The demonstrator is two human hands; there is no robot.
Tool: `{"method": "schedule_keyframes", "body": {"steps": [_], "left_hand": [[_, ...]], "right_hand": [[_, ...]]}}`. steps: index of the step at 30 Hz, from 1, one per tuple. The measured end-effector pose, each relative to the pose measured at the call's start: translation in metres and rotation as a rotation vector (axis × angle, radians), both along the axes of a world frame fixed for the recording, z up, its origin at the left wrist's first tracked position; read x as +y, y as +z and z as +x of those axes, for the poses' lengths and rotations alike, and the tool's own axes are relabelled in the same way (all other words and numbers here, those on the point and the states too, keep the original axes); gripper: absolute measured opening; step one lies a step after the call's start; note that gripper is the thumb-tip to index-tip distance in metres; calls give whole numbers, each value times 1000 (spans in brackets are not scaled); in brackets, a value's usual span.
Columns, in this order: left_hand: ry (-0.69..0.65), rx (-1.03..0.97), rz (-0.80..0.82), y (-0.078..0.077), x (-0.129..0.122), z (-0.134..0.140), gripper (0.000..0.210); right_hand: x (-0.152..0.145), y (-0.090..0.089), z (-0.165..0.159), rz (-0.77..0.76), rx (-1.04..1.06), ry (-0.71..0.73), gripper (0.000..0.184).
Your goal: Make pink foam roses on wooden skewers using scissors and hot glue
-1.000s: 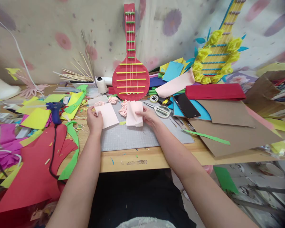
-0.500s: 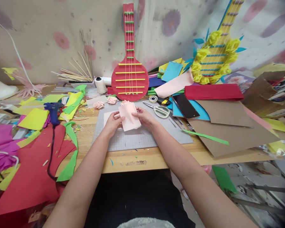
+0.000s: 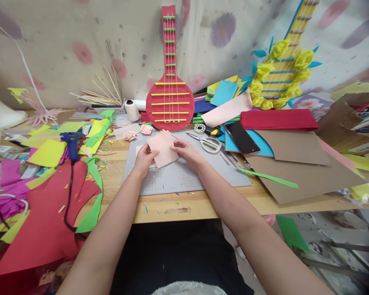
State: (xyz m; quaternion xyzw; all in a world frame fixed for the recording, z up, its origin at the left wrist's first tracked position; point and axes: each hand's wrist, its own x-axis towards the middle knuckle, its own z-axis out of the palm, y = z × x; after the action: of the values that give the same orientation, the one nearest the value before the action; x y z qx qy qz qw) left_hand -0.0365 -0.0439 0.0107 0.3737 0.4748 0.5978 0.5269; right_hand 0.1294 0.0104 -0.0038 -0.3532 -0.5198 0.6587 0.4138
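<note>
A pale pink paper square (image 3: 163, 150) is held up above the grey cutting mat (image 3: 160, 182), turned at a slight angle. My left hand (image 3: 145, 159) pinches its left edge between thumb and fingers. At the opposite edge, my right hand (image 3: 186, 150) grips it the same way. Just behind the square, pink paper roses (image 3: 146, 130) sit near the base of a red paper-covered lute (image 3: 169, 102), partly hidden by the sheet. Scissors (image 3: 209, 144) with pale handles lie on the mat, right of my right hand.
On the left a blue glue gun (image 3: 71, 143) rests among yellow, green and red scraps. A black phone (image 3: 242, 138) and brown cardboard (image 3: 295, 180) lie at the right. Behind stand a thread spool (image 3: 131, 110) and a yellow lute (image 3: 278, 80) with yellow flowers.
The pink paper now looks flatter, its crease no longer visible, and it has turned slightly between my hands. Both hands keep hold of it. The view has shifted a little.
</note>
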Motion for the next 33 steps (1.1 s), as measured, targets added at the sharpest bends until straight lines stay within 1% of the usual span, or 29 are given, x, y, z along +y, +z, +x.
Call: {"method": "schedule_keyframes", "body": {"steps": [3, 6, 8, 9, 11, 13, 14, 15, 16, 17, 19, 20, 22, 24, 26, 28, 30, 32, 33], "left_hand": [[10, 41, 29, -3, 1, 3, 49], [104, 93, 93, -9, 7, 6, 42], [169, 151, 175, -9, 10, 7, 33], [189, 209, 235, -7, 10, 8, 27], [203, 392, 374, 0, 9, 8, 15], [175, 595, 489, 7, 8, 9, 6], [157, 667, 517, 9, 7, 10, 7], [151, 697, 522, 11, 8, 12, 11], [155, 679, 505, 11, 8, 13, 18], [163, 613, 458, 11, 10, 15, 26], [159, 355, 278, 11, 14, 18, 37], [111, 189, 159, 11, 16, 19, 37], [-61, -110, -53, 14, 19, 19, 31], [-213, -286, -195, 20, 21, 16, 31], [-285, -322, -303, 27, 21, 15, 36], [-323, -255, -376, 31, 22, 16, 32], [-332, -159, -391, 32, 23, 21, 27], [-300, -99, -364, 29, 23, 26, 31], [-272, -87, -345, 27, 23, 28, 33]], "right_hand": [[-1, 3, 1, 42, -2, 14, 31], [-3, 8, 3, 120, 45, 48, 42], [-3, 11, 4, 187, 54, 53, 50], [-2, 11, 4, 217, 42, 44, 50], [0, 12, 5, 280, -7, -9, 41], [2, 12, 8, 341, -57, -94, 27], [3, 12, 9, 368, -74, -134, 21], [4, 13, 11, 390, -84, -168, 17], [5, 14, 12, 408, -90, -193, 15], [6, 15, 14, 423, -93, -211, 14], [6, 18, 18, 453, -98, -226, 15], [6, 20, 19, 465, -99, -224, 15], [5, 23, 22, 486, -98, -203, 13], [5, 24, 24, 506, -102, -168, 12], [4, 25, 25, 530, -128, -139, 13], [3, 26, 24, 551, -170, -121, 18], [3, 25, 23, 557, -194, -120, 27], [5, 24, 23, 548, -198, -146, 40], [7, 24, 24, 530, -207, -181, 45]]}}
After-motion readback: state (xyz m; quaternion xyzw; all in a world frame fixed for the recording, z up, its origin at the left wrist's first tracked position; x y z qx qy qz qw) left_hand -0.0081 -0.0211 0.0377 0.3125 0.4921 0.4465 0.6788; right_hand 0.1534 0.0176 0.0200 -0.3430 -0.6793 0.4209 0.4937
